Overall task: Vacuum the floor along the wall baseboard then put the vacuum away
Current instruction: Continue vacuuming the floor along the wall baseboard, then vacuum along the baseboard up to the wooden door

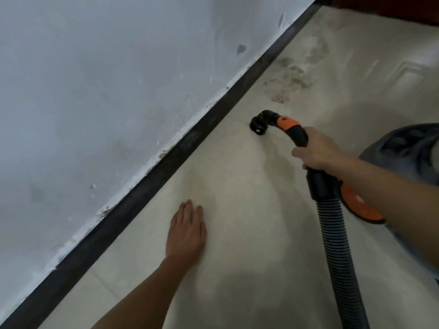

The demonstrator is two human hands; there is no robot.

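My right hand (317, 149) grips the black and orange handle (291, 125) of the vacuum hose. Its black nozzle (259, 127) points down at the pale tiled floor (237, 186), a short way out from the dark baseboard (190, 141). The ribbed black hose (337, 245) runs from my hand down to the bottom edge of the view. My left hand (186, 231) lies flat on the floor with straight fingers, closer to me than the nozzle. An orange part of the vacuum (361, 210) shows under my right forearm.
A scuffed white wall (95, 91) rises above the baseboard on the left. A patch of brownish dirt (287, 81) marks the floor beyond the nozzle. My knee in dark fabric (408, 150) is at the right edge.
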